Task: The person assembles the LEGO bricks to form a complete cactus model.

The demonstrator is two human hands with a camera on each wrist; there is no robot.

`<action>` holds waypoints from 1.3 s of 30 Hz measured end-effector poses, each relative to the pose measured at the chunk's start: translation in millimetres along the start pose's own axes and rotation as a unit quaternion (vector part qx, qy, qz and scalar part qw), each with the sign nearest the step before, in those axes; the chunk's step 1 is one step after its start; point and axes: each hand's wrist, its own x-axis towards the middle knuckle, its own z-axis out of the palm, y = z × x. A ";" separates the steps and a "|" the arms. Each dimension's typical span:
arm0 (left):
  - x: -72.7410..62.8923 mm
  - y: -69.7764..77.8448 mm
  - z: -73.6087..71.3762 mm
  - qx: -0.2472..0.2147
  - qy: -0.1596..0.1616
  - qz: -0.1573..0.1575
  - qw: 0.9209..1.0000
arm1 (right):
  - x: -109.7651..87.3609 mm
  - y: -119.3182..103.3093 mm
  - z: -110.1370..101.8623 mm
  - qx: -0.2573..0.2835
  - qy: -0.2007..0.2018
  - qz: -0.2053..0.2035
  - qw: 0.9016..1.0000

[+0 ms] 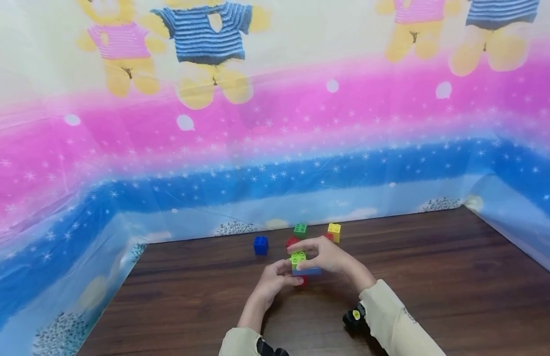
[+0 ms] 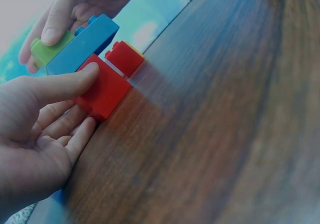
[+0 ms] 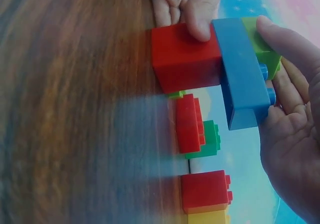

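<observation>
Pinching the lower red brick (image 3: 182, 59), your left hand (image 1: 270, 283) has its thumb on one face and its fingers on another, parted only as far as the brick between them. That brick sits under the left end of the long blue brick (image 3: 242, 74), and you cannot tell whether it touches the tabletop (image 1: 190, 291). Your right hand (image 1: 330, 256) reaches over the long blue brick from its right, thumb and fingers curled around the lime brick (image 1: 297, 257) on top of its left end. The right end of the long blue brick juts out past the other two, with bare studs on top.

Beyond the long blue brick and to its left, you have a dark blue brick (image 1: 261, 245) standing alone. Straight beyond it are a green brick (image 1: 300, 230) and a small red brick (image 3: 187, 124), the red one partly behind your fingers in the head view. Beyond it to the right, a second red brick (image 3: 204, 191) and a yellow brick (image 1: 334, 230) stand side by side. Farther beyond it hangs a bear-printed cloth (image 1: 275, 128).
</observation>
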 end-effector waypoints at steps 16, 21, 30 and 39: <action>-3.9 -5.8 -2.3 -0.003 0.004 -0.021 1.000 | 0.6 1.4 9.1 0.009 -0.011 -0.028 1.000; -8.8 -14.3 -6.2 -0.012 0.001 -0.026 1.000 | 2.0 5.4 19.0 0.036 -0.017 -0.026 0.999; -6.7 -10.2 -9.2 0.003 0.001 -0.025 1.000 | 5.5 4.6 16.7 0.044 -0.017 -0.029 0.998; 1.4 -1.3 -1.5 -0.001 -0.003 -0.022 1.000 | 0.4 5.9 2.5 0.023 0.003 -0.017 1.000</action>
